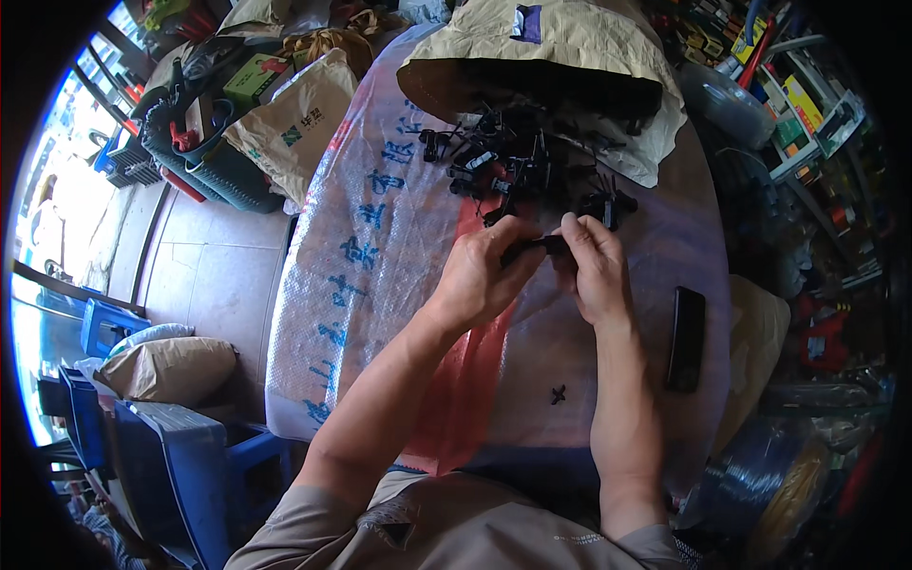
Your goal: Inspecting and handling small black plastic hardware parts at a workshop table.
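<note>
My left hand (483,271) and my right hand (597,266) meet above the middle of the table, both closed on a small black part (537,247). Fingers cover most of it, so its exact kind does not show. Just beyond my hands lies a heap of black plastic parts (518,166), tangled together. One black part (608,202) sits at the heap's right end, close to my right fingertips. A tiny dark cross-shaped piece (558,393) rests nearer to me, between my forearms.
A large paper sack (560,38) lies with its mouth toward the heap. The table has a woven plastic sheet (313,313) over it. A black phone (686,339) lies at the right. Blue plastic stools (176,465) stand at lower left, crowded shelves (807,104) at right.
</note>
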The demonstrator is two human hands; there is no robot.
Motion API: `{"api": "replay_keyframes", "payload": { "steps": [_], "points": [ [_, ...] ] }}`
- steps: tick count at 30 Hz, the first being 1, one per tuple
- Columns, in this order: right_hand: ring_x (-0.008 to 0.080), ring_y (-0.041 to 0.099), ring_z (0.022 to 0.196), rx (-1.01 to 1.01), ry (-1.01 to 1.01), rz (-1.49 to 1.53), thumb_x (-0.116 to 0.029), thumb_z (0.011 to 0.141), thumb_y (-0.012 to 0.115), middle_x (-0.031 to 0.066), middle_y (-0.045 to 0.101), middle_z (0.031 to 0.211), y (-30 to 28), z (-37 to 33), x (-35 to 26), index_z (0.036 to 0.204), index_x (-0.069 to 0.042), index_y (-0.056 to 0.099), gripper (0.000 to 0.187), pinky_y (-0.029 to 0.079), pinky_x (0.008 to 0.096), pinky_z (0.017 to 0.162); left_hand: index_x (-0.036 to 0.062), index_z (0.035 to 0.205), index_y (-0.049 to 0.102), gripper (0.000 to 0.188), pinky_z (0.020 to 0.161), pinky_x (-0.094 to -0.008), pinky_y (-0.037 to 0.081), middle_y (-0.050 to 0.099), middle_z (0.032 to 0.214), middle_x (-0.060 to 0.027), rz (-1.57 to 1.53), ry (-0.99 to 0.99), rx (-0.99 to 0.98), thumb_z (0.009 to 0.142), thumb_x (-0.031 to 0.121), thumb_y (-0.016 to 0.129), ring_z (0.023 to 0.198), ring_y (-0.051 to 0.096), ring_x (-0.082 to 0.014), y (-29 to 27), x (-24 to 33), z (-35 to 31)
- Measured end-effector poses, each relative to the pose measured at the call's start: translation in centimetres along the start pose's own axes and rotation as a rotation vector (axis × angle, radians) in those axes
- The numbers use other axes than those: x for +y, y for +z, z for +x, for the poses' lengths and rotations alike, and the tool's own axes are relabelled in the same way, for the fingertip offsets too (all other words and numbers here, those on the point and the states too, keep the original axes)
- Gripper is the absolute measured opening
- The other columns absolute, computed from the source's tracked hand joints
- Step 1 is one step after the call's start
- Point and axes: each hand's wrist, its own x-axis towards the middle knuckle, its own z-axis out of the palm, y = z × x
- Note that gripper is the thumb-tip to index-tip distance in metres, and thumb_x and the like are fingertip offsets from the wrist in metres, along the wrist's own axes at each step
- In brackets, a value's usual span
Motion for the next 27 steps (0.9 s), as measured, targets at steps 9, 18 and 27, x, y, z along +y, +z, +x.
{"api": "replay_keyframes", "payload": {
  "steps": [9, 18, 27],
  "points": [
    [0.0059, 0.057, 0.072, -0.123, -0.246, -0.087, -0.012, 0.093, 0.061, 0.0002, 0.062, 0.080, 0.0, -0.1, 1.5, 0.103, -0.001, 0.062, 0.015, 0.048, 0.0218, 0.066, -0.0042, 0.100, 0.062, 0.019, 0.069, -0.0276, 0.051, 0.068, 0.082, -0.0121, -0.163, -0.085, 0.084, 0.088, 0.011, 0.061, 0.078, 0.065, -0.0130, 0.6, -0.7, 0.0],
    [0.0073, 0.056, 0.072, -0.181, -0.232, 0.016, -0.004, 0.092, 0.055, 0.0026, 0.062, 0.081, -0.1, 0.1, 2.3, 0.102, 0.000, 0.061, 0.012, 0.047, 0.0227, 0.067, -0.0019, 0.086, 0.061, 0.010, 0.066, -0.0302, 0.051, 0.068, 0.077, -0.0111, -0.093, -0.031, 0.165, 0.085, 0.008, 0.060, 0.073, 0.067, -0.0168, 1.1, 0.0, -0.2],
    [0.0059, 0.051, 0.067, -0.213, -0.265, 0.047, -0.003, 0.089, 0.053, 0.0001, 0.057, 0.077, -0.4, 0.1, 2.2, 0.099, -0.001, 0.060, 0.013, 0.043, 0.0212, 0.064, 0.0005, 0.083, 0.061, 0.006, 0.063, -0.0340, 0.050, 0.063, 0.074, -0.0154, -0.039, 0.064, 0.275, 0.080, 0.006, 0.063, 0.069, 0.065, -0.0296, 2.2, -1.0, -0.4]
  ]
}}
